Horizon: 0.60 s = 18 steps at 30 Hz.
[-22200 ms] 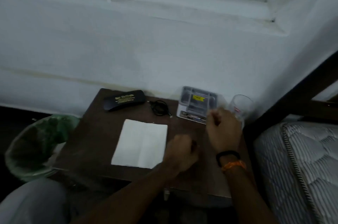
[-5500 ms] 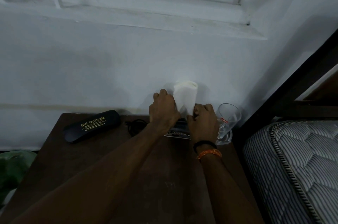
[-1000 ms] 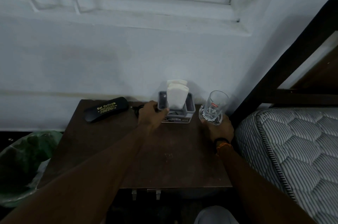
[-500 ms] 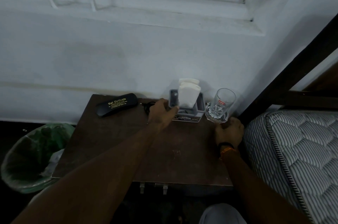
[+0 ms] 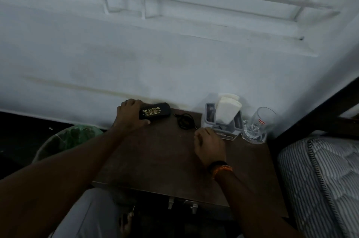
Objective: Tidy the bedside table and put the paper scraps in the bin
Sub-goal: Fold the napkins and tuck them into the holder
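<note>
My left hand (image 5: 130,116) is wrapping round the left end of the black spectacle case (image 5: 154,113), up at the back left of the bedside table (image 5: 159,160), fingers curling over the far edge and thumb pressing the near side. My right hand (image 5: 208,145) is sitting mid-frame on the tabletop with its fingers curling loosely, holding nothing I can make out, just below the coiled black cable (image 5: 185,121) and beside the grey organiser (image 5: 221,123) with the folded white paper (image 5: 227,109) standing in it. The bin (image 5: 66,140) is waiting lower left of the table.
</note>
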{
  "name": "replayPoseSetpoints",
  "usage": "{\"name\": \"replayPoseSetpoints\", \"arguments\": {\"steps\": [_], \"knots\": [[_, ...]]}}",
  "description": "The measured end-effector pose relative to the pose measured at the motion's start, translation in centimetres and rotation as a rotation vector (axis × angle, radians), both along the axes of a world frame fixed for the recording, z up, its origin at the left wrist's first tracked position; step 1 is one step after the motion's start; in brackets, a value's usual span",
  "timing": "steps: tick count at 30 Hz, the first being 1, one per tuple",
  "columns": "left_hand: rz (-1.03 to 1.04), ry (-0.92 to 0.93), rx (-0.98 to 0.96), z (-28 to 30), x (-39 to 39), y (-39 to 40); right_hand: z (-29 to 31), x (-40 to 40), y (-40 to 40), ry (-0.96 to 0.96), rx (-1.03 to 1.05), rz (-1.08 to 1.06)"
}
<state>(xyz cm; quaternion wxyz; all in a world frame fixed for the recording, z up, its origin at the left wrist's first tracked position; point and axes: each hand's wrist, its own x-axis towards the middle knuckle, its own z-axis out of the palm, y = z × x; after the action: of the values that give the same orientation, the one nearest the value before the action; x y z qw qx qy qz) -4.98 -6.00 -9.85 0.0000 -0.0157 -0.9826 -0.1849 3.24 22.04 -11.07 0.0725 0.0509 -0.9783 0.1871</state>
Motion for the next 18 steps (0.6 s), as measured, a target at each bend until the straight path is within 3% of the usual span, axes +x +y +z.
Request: {"name": "replayPoseSetpoints", "arguments": {"steps": [7, 11, 18], "knots": [[-0.213, -0.096, 0.087, 0.1, -2.3, -2.0, -0.1, -4.6, -4.3, -0.127, 0.075, -0.029], [-0.225, -0.043, 0.069, -0.6, -3.2, -2.3, -0.4, -6.9, -5.3, -0.188, 0.105, -0.098], [-0.249, -0.121, 0.114, -0.8, -4.2, -4.0, -0.9, -9.3, -5.1, -0.284, 0.143, -0.132]]}}
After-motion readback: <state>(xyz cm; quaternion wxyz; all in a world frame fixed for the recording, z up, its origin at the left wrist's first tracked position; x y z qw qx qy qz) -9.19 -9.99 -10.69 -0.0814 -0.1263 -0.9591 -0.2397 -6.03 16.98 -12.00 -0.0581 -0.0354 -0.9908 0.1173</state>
